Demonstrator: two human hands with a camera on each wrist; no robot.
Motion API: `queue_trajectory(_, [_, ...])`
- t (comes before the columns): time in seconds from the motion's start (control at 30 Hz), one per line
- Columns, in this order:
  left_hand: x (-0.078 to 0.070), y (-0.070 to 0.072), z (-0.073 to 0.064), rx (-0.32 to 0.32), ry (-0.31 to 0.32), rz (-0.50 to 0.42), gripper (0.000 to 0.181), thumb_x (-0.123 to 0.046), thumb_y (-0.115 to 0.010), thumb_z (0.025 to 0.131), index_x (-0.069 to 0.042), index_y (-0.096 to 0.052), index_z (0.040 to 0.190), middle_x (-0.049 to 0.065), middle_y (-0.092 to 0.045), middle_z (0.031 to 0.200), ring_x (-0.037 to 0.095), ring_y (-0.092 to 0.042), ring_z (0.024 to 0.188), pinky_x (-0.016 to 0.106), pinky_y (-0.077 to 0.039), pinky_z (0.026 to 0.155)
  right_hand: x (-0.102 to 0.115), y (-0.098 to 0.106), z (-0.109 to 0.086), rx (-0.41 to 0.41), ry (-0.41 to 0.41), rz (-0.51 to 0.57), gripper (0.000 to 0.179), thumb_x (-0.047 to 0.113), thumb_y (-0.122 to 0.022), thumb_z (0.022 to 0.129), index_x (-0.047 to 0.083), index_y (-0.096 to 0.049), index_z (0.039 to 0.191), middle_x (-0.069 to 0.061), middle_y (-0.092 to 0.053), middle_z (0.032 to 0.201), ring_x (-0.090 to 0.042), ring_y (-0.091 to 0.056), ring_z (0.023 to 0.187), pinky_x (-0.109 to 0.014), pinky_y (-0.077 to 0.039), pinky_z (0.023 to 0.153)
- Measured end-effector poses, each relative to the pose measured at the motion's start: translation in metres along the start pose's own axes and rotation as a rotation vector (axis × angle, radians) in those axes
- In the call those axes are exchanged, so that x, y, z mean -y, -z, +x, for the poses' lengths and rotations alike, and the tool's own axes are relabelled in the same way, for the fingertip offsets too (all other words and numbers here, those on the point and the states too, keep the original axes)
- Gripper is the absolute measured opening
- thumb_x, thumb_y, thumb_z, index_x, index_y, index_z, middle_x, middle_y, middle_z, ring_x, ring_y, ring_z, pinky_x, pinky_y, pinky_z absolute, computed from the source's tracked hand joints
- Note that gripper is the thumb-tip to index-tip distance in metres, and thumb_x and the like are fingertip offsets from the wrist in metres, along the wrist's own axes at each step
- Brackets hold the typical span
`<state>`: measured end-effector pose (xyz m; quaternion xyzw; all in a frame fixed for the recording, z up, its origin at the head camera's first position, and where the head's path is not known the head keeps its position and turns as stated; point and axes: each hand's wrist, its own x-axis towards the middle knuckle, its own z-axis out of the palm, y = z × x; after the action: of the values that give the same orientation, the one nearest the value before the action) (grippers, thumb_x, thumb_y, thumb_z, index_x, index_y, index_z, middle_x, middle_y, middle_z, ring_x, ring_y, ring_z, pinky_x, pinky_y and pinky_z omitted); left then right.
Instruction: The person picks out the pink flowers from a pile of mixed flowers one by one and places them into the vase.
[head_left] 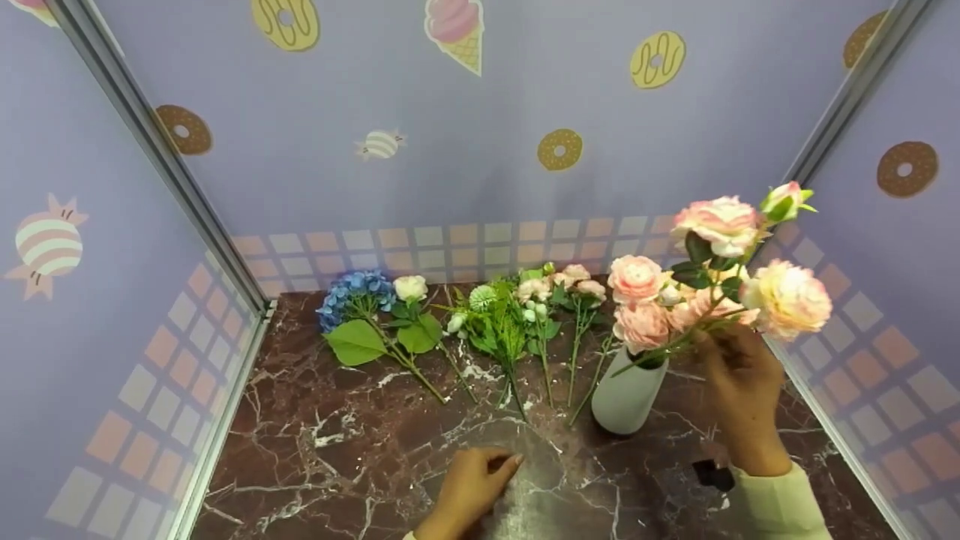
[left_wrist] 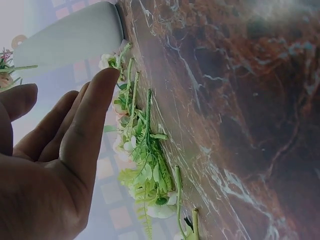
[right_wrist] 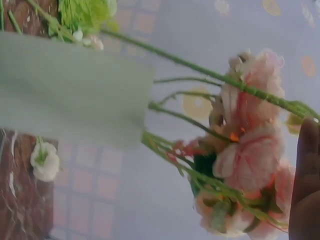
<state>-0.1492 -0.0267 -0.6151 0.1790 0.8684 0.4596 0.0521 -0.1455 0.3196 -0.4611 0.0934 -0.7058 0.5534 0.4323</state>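
The right hand (head_left: 742, 382) pinches the tall pink-and-cream spray (head_left: 716, 225) by its stem, though blur hides how the fingers sit on it. The left hand (head_left: 471, 484) is loose above the tabletop, thumb apart from the fingers, holding nothing. From the grip, the spray's bare stem (right_wrist: 175, 60) slants across the mouth of the white vase (head_left: 628, 397), and its lower end pokes out past the far side rather than down inside. That tilt looks like the main risk: pushed in at this angle, the stem could catch the rim and tip the vase, since neither hand steadies it. The spray's heavy heads, high above the pinch, might also swing it round in the fingers. In the way stand the pink blooms (head_left: 639, 327) already in the vase, crowding the opening, so a careless push could snag their stems or lift one out. Farther left, on the marble table (head_left: 337, 480), lie the pale pink flowers (head_left: 576, 285), the green bundle (head_left: 504, 330), the white rose (head_left: 410, 288) and the blue hydrangea (head_left: 356, 296), with the patterned wall (head_left: 480, 180) just behind them
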Motion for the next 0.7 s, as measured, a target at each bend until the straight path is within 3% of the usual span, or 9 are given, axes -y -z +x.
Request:
queue_trajectory(0.13, [0.000, 0.001, -0.001, -0.015, -0.003, 0.017, 0.025, -0.037, -0.081, 0.107, -0.014, -0.091, 0.107, 0.001, -0.089, 0.098, 0.014, -0.083, 0.086, 0.031, -0.067, 0.080, 0.003, 0.005, 0.004, -0.014, 0.034, -0.073, 0.003, -0.021, -0.067, 0.101, -0.021, -0.070, 0.104, 0.019, -0.081, 0.096, 0.001, -0.078, 0.075, -0.014, -0.063, 0.069])
queue_trajectory(0.33, [0.002, 0.001, -0.001, -0.027, -0.008, 0.028, 0.024, -0.036, -0.081, 0.107, -0.015, -0.091, 0.106, 0.000, -0.089, 0.096, 0.010, -0.081, 0.084, 0.030, -0.065, 0.078, 0.012, 0.010, 0.012, -0.056, 0.033, -0.095, 0.004, -0.018, -0.068, 0.102, -0.022, -0.068, 0.101, 0.016, -0.080, 0.090, 0.000, -0.075, 0.069, -0.013, -0.062, 0.067])
queue_trajectory(0.57, [0.003, 0.001, -0.001, -0.030, -0.004, 0.000, 0.026, -0.038, -0.079, 0.108, -0.015, -0.090, 0.103, -0.007, -0.080, 0.077, -0.004, -0.059, 0.066, 0.024, -0.056, 0.069, 0.026, 0.016, 0.020, -0.088, 0.061, -0.131, 0.003, -0.020, -0.067, 0.102, -0.023, -0.066, 0.101, 0.021, -0.080, 0.099, 0.005, -0.078, 0.082, -0.012, -0.063, 0.073])
queue_trajectory(0.7, [0.003, 0.001, -0.001, -0.036, -0.001, -0.012, 0.026, -0.037, -0.079, 0.108, -0.014, -0.091, 0.102, -0.008, -0.077, 0.072, -0.006, -0.055, 0.062, 0.022, -0.053, 0.067, 0.031, 0.018, 0.023, -0.107, 0.067, -0.112, 0.004, -0.022, -0.066, 0.101, -0.025, -0.065, 0.103, 0.020, -0.079, 0.100, 0.003, -0.078, 0.088, -0.013, -0.064, 0.073])
